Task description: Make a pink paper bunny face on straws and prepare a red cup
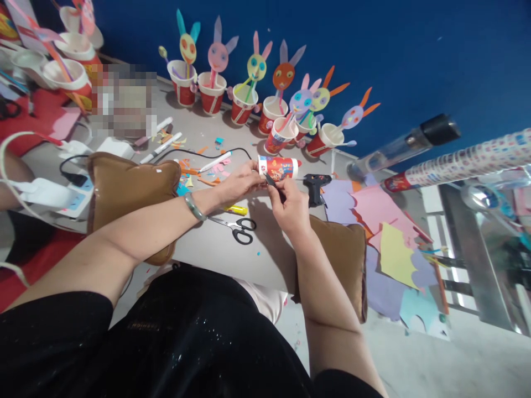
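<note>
A red printed paper cup (279,166) lies on its side in front of me. My left hand (244,179) is closed on the cup's left end, with its fingertips partly hidden. In my right hand (288,202) is a dark, pointed cutting tool that looks like a craft knife (270,179), its tip against or very near the cup's left end. My right fingers are wrapped round its handle. Just below my hands, a pair of black-handled scissors (243,230) lies on the table beside a yellow tube-like item (236,210).
A black glue gun (317,187) stands right of the cup. Behind are several cups with paper rabbits (244,105). Brown cushions (133,202) lie under my forearms. Coloured paper sheets (396,251), a long cup stack (468,163), white markers (161,148) and a power strip (78,196) surround me.
</note>
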### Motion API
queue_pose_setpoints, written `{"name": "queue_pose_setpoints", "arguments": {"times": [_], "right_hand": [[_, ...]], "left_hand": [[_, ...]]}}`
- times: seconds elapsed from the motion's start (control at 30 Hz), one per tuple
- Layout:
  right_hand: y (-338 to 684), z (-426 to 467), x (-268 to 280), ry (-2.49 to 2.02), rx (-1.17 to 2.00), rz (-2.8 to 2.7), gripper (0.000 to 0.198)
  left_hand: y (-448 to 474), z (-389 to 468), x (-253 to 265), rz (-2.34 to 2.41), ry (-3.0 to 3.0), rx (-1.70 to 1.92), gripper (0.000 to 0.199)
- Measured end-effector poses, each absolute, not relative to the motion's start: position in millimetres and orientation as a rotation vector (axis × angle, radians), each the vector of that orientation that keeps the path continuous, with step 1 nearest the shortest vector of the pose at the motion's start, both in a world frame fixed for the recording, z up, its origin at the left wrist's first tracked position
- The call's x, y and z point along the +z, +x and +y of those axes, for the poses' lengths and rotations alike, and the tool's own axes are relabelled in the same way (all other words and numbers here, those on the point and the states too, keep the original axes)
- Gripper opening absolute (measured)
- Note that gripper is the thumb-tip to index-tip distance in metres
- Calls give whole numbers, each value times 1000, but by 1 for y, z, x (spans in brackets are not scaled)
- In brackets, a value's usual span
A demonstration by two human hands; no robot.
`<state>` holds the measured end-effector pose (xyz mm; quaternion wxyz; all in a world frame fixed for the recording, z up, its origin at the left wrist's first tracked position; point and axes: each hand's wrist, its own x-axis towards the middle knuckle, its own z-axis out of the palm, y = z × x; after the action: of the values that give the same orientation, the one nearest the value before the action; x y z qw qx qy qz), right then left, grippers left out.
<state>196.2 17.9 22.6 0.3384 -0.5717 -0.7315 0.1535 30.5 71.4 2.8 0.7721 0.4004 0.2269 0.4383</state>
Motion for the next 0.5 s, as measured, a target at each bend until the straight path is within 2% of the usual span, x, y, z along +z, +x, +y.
{"name": "queue_pose_setpoints", "arguments": {"times": [0.13, 0.5], "right_hand": [[197, 19, 22, -1480, 414, -1901, 25], [195, 20, 18, -1445, 389, -1863, 23]], "left_hand": [[30, 71, 2, 490, 872, 932, 39], [28, 73, 3, 529, 795, 924, 30]]}}
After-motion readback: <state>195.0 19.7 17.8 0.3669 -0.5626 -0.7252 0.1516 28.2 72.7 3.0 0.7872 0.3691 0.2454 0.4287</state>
